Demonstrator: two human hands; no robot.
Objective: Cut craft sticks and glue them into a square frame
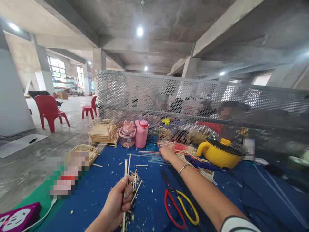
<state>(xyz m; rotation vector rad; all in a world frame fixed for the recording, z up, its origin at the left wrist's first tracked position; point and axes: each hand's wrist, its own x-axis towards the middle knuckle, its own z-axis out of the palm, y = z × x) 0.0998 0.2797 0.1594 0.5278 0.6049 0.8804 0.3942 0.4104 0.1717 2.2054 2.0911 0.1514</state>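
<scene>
From where I stand, what matters is the gap between the two lots of sticks. The loose pile lies at the far side of the blue table, beyond and to the right of the left hand. The right hand is much the nearer, at the pile's left end, with the wrist and bracelet just beside it. Those sticks lie low and cross one another, many slanting from far left to near right.

The few sticks in the left fist run quite another way: their long axis points up and away from the person, one tip leaning off to the right. That fist is curled firmly round them, thumb on top, at the near side of the table above a litter of scraps.

The right arm is stretched long across the table, palm down, fingers bent toward the clear strips and the red packet. I can't tell whether the fingertips are pinching anything; the back of the hand hides them. Between the arms lie the scissors, blades pointing away, handles toward the person. The yellow pot sits to the right of the pile.
</scene>
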